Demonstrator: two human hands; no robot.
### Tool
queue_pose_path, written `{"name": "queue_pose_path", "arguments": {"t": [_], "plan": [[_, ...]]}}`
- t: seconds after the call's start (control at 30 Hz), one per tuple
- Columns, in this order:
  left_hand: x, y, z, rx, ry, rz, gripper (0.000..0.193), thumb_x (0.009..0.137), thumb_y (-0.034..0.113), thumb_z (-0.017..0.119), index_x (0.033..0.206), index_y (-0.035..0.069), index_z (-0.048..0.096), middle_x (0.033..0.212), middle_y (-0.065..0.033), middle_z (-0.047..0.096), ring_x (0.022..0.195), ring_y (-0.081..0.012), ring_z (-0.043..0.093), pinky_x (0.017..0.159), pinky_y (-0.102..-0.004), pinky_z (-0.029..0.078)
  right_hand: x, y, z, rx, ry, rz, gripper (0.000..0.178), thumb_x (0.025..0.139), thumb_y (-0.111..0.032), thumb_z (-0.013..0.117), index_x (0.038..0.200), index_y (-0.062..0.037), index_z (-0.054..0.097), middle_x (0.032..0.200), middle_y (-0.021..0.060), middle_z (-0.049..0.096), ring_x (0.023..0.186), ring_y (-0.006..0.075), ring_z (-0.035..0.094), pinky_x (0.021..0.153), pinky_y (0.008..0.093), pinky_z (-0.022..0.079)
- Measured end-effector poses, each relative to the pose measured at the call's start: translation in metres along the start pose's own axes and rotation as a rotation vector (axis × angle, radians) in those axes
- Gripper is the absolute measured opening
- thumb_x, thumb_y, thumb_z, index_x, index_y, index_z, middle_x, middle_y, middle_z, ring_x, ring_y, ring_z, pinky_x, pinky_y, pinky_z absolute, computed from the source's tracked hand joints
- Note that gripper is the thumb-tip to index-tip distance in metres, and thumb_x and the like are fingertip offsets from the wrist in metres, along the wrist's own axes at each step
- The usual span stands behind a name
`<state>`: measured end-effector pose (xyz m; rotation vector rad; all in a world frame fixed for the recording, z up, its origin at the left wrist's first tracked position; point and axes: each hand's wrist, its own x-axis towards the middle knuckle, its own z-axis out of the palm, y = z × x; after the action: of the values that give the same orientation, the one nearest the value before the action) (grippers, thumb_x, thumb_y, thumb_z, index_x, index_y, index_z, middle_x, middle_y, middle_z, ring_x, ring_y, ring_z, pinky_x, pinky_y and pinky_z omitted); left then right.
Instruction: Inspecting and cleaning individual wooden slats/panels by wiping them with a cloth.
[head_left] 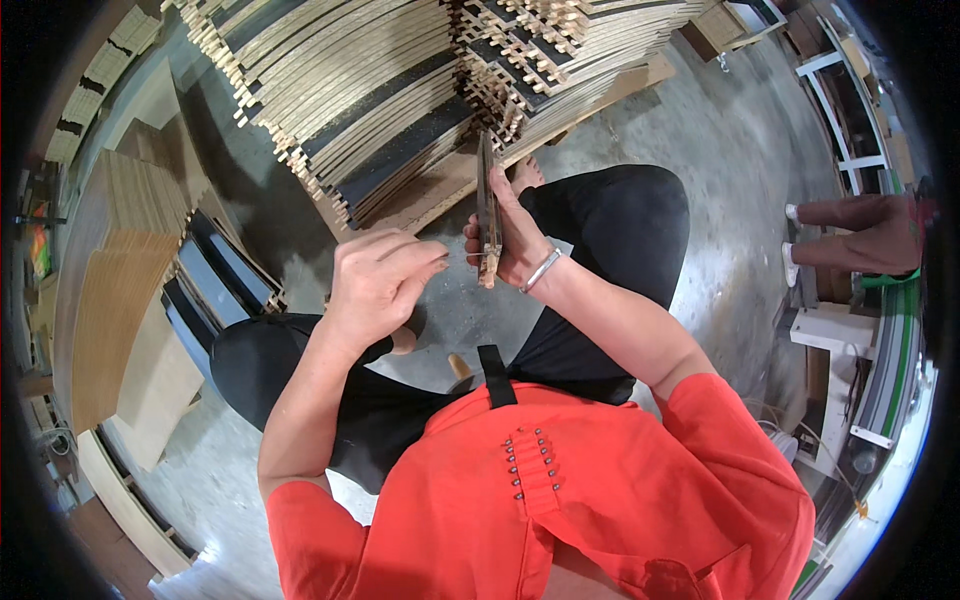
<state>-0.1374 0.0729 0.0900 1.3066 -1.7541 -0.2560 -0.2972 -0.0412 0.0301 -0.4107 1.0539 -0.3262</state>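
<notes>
My right hand [518, 232] is wrapped round a narrow dark-faced wooden strip [487, 195], held edge-up, with its notched end toward me. A silver bangle circles that wrist. To the left of the strip's near end is my left hand [375, 285], its thumb and fingertips pinched together and a small gap away from the strip. Something thin and pale seems to run from the pinch toward the strip, too fine to make out. Beyond my hands stands a large stack of wooden strips [340, 90] with notched ends, some faces black.
More notched pieces [520, 45] are piled crosswise on the stack, above a wooden base board [590, 112]. Curved plywood sheets [125, 300] stand at the left, beside dark-edged panels [215, 270]. Another person [855, 235] is at the right, near long green-and-grey profiles [895, 370].
</notes>
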Motion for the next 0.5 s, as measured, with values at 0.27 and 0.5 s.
{"name": "queue_pose_path", "arguments": {"t": [0.27, 0.5], "plan": [[-0.01, -0.003, 0.018, 0.19, -0.086, -0.04, 0.01, 0.074, 0.011, 0.071, 0.08, 0.006, 0.064, 0.068, -0.0065, 0.062, 0.061, -0.0255, 0.061, 0.054, -0.0357, 0.049, -0.017, -0.008, 0.016, 0.071, 0.085, -0.227, 0.051, 0.092, -0.057, 0.051, 0.085, -0.0067, 0.056, 0.066, 0.0059, 0.057, 0.051, 0.0197, 0.056, 0.045, 0.0326, 0.047], [-0.009, 0.004, 0.028, 0.201, -0.025, -0.007, 0.012, 0.076, 0.011, 0.07, 0.073, 0.006, 0.059, 0.066, -0.0068, 0.058, 0.057, -0.0274, 0.058, 0.051, -0.0369, 0.047, -0.003, -0.001, 0.006, 0.149, 0.106, -0.116, 0.026, 0.099, -0.029, 0.05, 0.094, -0.0054, 0.059, 0.074, 0.0073, 0.063, 0.053, 0.019, 0.06, 0.046, 0.0311, 0.049]]}}
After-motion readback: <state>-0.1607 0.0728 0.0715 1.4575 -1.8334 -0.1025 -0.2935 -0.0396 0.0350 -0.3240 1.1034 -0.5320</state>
